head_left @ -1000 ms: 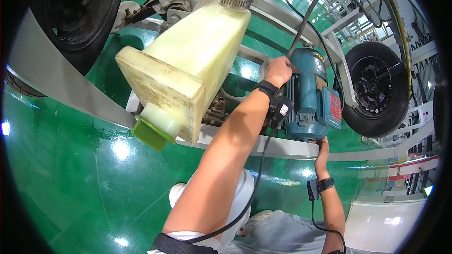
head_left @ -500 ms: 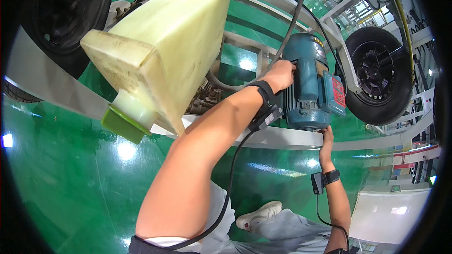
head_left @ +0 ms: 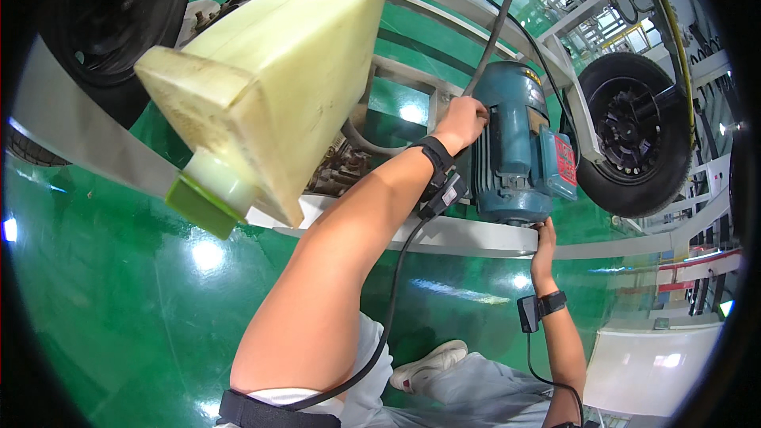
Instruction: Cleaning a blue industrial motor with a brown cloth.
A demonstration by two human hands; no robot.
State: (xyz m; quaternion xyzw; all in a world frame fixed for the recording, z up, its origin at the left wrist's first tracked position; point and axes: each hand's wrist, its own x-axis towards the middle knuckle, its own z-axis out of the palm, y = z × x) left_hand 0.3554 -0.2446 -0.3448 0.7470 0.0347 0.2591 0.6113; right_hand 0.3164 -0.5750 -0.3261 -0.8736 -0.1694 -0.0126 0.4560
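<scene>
A blue-green electric motor with cooling fins and a terminal box with a red label rests at the frame's white rail. Beside the motor's left side is my left hand, its fingers curled, close to a grey hose. What those fingers pinch, if anything, is hidden. My right hand reaches up to the motor's near end, by the rail. Its fingers are stretched upward against that end, with the tips partly hidden.
A large yellowish plastic tank with a green cap looms at the left, close to my left arm. Black wheels stand at the right and upper left. A dirty metal mechanism sits inside the frame.
My left hand has drawn back slightly from the motor's side, its fingers more in the open. My right hand stays at the motor's near end. The whole view has shifted a little.
</scene>
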